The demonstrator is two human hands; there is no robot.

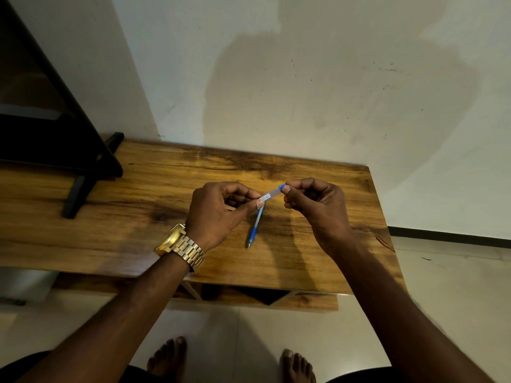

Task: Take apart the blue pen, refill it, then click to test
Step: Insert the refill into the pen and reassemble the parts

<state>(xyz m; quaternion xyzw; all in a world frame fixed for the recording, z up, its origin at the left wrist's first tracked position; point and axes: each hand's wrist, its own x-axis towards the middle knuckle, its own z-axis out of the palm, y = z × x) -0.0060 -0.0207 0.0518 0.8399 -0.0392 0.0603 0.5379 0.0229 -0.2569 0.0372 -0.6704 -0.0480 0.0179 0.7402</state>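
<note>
Both hands hold a short see-through pen barrel (272, 194) above the wooden table (166, 217). The barrel carries a white label and has a blue end at the right. My left hand (218, 214) pinches the labelled end between thumb and fingers. My right hand (315, 205) pinches the blue end with its fingertips. Below the barrel, a second pen part (253, 233) with a blue grip and a metal tip points toward me. Its far end is hidden behind my left thumb, so I cannot tell whether it rests on the table or is held.
A dark angled stand (83, 161) sits on the table's left side. The table's right edge (387, 230) is near my right hand, with the wall just behind. A lower shelf (304, 299), tiled floor and my bare feet (168, 357) lie below.
</note>
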